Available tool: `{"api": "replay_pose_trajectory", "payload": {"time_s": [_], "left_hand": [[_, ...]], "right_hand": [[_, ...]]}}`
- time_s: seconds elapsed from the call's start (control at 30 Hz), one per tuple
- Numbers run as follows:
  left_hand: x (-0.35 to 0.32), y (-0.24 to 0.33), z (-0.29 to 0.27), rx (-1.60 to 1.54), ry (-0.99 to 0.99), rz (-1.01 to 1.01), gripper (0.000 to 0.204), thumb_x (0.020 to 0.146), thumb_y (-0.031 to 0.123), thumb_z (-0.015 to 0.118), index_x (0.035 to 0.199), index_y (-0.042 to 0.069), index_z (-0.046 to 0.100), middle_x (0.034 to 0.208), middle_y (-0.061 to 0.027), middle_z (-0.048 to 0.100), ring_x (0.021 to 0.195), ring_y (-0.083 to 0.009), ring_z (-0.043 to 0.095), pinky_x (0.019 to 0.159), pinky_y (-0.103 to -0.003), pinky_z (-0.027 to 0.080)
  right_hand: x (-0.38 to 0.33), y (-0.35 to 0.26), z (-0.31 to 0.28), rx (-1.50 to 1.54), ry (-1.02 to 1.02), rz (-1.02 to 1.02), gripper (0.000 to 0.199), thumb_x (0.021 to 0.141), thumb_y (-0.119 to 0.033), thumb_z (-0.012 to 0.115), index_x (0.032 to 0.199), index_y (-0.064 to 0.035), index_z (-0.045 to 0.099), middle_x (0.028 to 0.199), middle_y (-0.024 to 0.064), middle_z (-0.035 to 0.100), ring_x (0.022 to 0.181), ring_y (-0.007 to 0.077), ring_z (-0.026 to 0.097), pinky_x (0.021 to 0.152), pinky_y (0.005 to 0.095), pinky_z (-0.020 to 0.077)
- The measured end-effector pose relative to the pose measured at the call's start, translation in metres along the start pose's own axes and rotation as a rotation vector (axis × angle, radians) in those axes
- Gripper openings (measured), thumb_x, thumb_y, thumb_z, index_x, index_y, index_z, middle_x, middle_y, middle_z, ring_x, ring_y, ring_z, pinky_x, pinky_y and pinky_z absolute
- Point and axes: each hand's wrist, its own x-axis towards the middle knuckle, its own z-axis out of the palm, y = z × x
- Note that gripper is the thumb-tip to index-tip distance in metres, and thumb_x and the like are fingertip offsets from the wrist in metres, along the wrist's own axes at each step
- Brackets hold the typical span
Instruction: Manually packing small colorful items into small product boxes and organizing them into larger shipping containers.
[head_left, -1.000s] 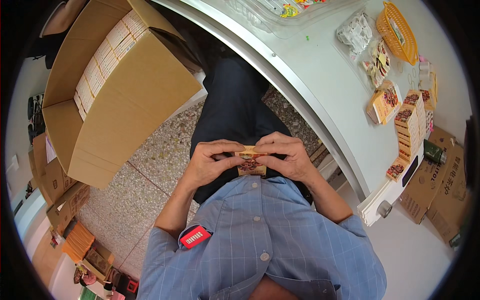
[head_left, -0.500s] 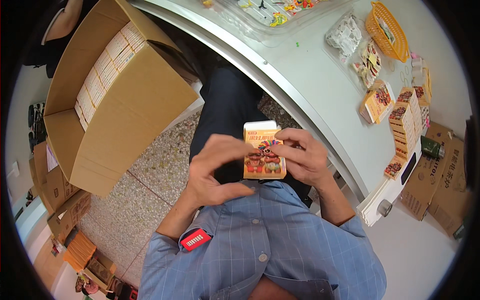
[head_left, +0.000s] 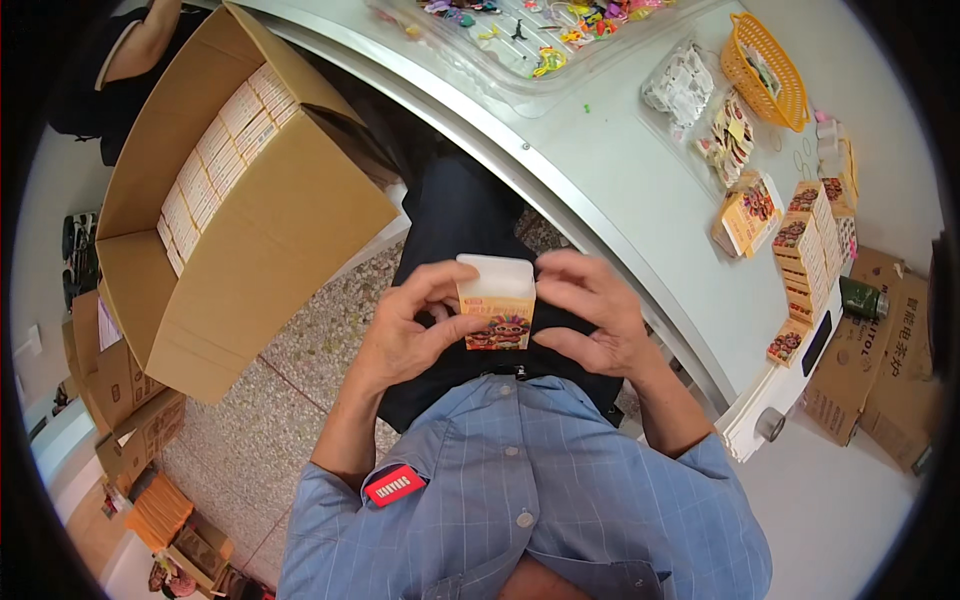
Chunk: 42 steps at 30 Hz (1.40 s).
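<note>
Your left hand (head_left: 405,325) is grasping the small box (head_left: 500,312), its thumb pressing the printed front while its fingers are wrapping the left edge. Your right hand (head_left: 605,320) is hanging loose at the right edge, thumb and fingers spreading apart, the fingers blurring; whether they are touching the card, you cannot tell from here.

The box is sitting between your hands above your lap, nearer the left one. Its long axis seems to be pointing away from your belly, though foreshortening is hiding the true length, and its white flap (head_left: 498,275) is standing up at the far end, between both sets of fingers.

Compared with half a second ago, the roles are swapping: then the right hand was doing the holding and the left was spreading free. The printed face is also tilting, showing shorter now.

Farther out, the pale table (head_left: 620,170) is curving past your right side, bearing a stack of similar boxes (head_left: 808,265). On your left, a large open carton (head_left: 250,270) is holding banded white packs (head_left: 225,160).
</note>
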Motion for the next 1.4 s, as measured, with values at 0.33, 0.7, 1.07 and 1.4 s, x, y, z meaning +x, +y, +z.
{"api": "replay_pose_trajectory", "payload": {"time_s": [0.33,0.7,1.07,1.4], "left_hand": [[-0.002,-0.028,0.022,-0.28,0.311,0.006,0.039,0.089,-0.006,0.072,0.126,-0.004,0.058,0.112,-0.014,0.071,0.094,-0.0128,0.068,0.076,-0.023,0.056],[0.037,-0.026,0.038,-0.199,0.515,0.138,0.044,0.092,-0.003,0.071,0.135,-0.006,0.059,0.103,-0.0086,0.071,0.089,-0.0097,0.066,0.08,-0.022,0.054],[0.042,-0.047,0.026,-0.323,0.307,-0.008,0.048,0.09,-0.008,0.071,0.136,-0.007,0.057,0.114,-0.0152,0.07,0.092,-0.0132,0.068,0.084,-0.026,0.056],[0.034,-0.064,0.023,-0.338,0.267,-0.112,0.051,0.086,-0.01,0.073,0.134,-0.008,0.058,0.115,-0.0154,0.071,0.092,-0.013,0.068,0.083,-0.026,0.056]], "right_hand": [[-0.018,0.035,0.034,-0.016,0.152,0.179,0.026,0.085,0.0,0.076,0.111,0.0003,0.072,0.108,0.0158,0.072,0.099,0.0267,0.07,0.086,0.033,0.0549],[0.022,0.023,-0.009,-0.447,-0.003,-0.082,0.041,0.084,-0.009,0.077,0.122,-0.0008,0.067,0.124,0.0191,0.067,0.108,0.0327,0.068,0.092,0.0375,0.0536],[0.088,0.063,-0.268,-1.105,0.076,0.365,0.038,0.093,-0.021,0.071,0.125,0.0002,0.066,0.117,0.0159,0.07,0.105,0.0284,0.068,0.094,0.0385,0.0518],[0.157,0.122,-0.354,-1.346,0.318,0.2,0.039,0.092,-0.026,0.069,0.124,-0.0027,0.067,0.112,0.0203,0.071,0.103,0.036,0.068,0.092,0.041,0.0524]]}}
